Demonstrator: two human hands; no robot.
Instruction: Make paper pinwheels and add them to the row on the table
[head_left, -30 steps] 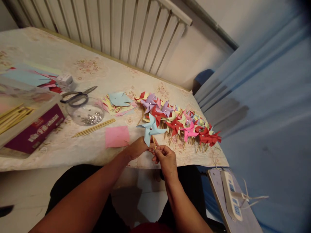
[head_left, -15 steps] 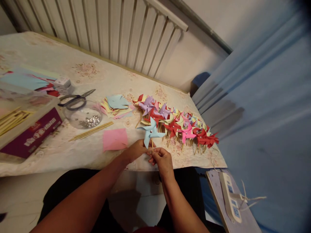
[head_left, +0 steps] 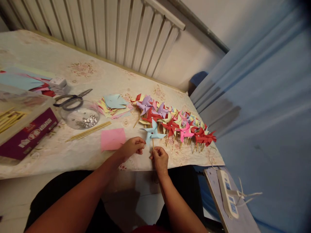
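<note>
My right hand [head_left: 160,158] pinches the wooden stick of a light blue paper pinwheel [head_left: 152,132], which stands upright near the table's front edge. Just left of the pinwheel is my left hand [head_left: 133,145], its fingers loosely bent and apart with nothing visible in them. Its fingertips are close to the lowest blue blade. A pink paper square [head_left: 113,139] with cut corners lies left of that hand. Behind and to the right of the blue pinwheel stand many finished pinwheels [head_left: 171,126] in red, pink, purple and yellow.
Further left are loose wooden sticks [head_left: 88,131], a clear dish of metal pins [head_left: 88,121], scissors [head_left: 70,101] and a stack of cut paper [head_left: 114,103]. A plastic box [head_left: 31,134] holds more sticks. A power strip [head_left: 227,194] sits at lower right.
My left hand has come off the pinwheel's stick and moved left. The right hand keeps the stick, and the blue pinwheel has turned slightly. The view has shifted a little.
</note>
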